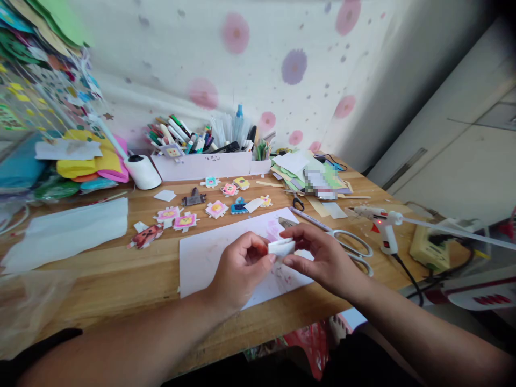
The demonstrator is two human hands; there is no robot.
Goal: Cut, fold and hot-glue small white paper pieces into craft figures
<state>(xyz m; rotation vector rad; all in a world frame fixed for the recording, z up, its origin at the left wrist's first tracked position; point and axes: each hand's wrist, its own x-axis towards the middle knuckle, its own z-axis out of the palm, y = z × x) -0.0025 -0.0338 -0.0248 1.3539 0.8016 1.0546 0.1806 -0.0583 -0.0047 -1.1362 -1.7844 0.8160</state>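
Note:
A small folded piece of white paper [281, 247] is held up between both hands, above a white sheet [201, 263] with pink and purple smudges. My left hand [244, 263] pinches its left side with thumb and fingers. At its right side, my right hand [316, 252] grips it between thumb and forefinger. Scissors with pale grey handles [352, 244] lie just beyond my right hand, their blades partly hidden by it. Several small coloured paper figures [216, 209] lie on the wooden table behind the sheet.
A white glue gun [385, 228] with a red light stands at the right, near a power strip [433, 247]. Along the back is a white box [201, 165] of pens. Paper scraps [292, 161] are piled at the back right. A white spool [144, 173] stands back left.

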